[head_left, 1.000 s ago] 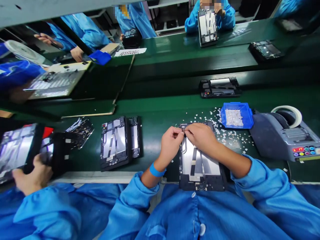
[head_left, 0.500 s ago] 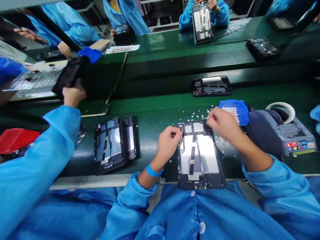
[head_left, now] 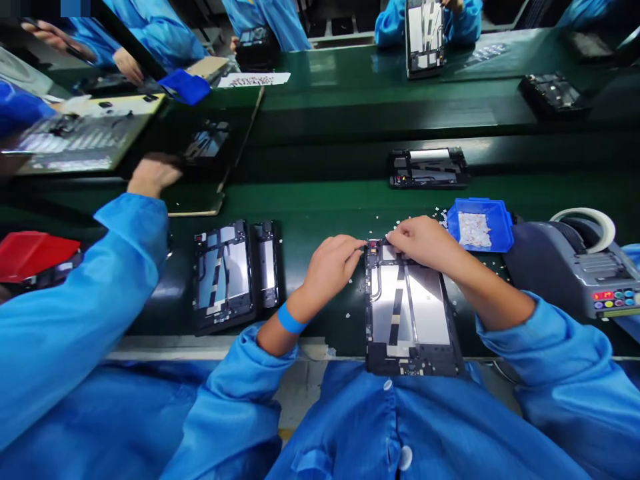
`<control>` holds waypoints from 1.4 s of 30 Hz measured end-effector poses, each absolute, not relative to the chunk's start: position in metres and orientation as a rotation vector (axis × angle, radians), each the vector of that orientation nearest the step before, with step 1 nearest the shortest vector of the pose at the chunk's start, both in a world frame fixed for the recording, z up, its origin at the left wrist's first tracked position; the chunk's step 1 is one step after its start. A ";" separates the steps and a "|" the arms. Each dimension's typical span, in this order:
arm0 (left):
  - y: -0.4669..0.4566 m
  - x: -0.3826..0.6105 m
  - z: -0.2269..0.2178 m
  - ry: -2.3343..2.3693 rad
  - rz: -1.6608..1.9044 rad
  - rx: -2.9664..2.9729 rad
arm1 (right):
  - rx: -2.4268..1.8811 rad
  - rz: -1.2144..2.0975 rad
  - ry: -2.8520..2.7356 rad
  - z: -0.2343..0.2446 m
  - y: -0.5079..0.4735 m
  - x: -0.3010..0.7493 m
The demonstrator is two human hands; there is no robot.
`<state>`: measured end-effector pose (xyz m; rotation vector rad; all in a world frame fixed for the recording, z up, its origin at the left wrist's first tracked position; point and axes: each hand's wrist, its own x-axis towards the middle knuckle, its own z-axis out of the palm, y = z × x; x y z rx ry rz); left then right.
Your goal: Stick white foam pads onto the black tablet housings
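An opened tablet [head_left: 407, 313] with a silvery inner plate and dark cables lies before me, its near end against my front. My left hand [head_left: 333, 267], a blue band on its wrist, reaches to the tablet's far left corner. Its fingers are stretched out, the index tip at the corner and the thumb a little apart, with nothing visible between them. Over the far edge, my right hand [head_left: 425, 243] has its fingers closed in a pinch; whatever they hold is hidden. Beyond it stands a blue bin [head_left: 506, 230] of small white pieces.
Two more opened tablets [head_left: 225, 273] lie at left, overlapping. A tape dispenser [head_left: 565, 260] stands at right. Ahead lies another opened device [head_left: 429, 168]. White scraps are scattered around my tablet. A co-worker's arm [head_left: 95, 287] reaches in from the left, near a red bin [head_left: 37, 257].
My left hand has loosened its pinch at the corner. My right hand has moved left along the tablet's far edge. The co-worker's hand has let go of a dark device at left.
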<state>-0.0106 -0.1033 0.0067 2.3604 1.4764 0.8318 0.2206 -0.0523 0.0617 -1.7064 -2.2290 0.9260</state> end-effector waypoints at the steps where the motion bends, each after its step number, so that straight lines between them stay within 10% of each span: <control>1: -0.103 -0.010 0.004 1.459 0.803 2.415 | -1.755 0.940 -2.256 0.062 -0.048 0.211; 42: -0.076 -0.028 -0.001 1.214 0.593 2.639 | -1.856 1.353 -2.126 0.045 -0.024 0.196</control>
